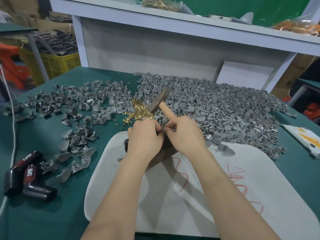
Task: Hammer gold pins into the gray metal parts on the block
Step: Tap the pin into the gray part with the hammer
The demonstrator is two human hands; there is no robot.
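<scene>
Presently the block (126, 144) is almost covered by both hands on the pale pad (190, 187); only its dark edges are seen. The left hand (145, 135) is curled over its top; whether a pin or part is pinched cannot be told. The hammer (160, 100) is gripped in the right hand (185, 135), head raised. The gold pins (138, 111) lie just beyond, with the gray metal parts (216, 108) heaped to the right on the worktop (43, 213). The pin should be seated upright before the fingers are withdrawn; a light first tap is advised.

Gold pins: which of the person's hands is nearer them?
Left. The left hand is just this side of the gold pins; the right hand lies farther right, gripping the hammer.
</scene>
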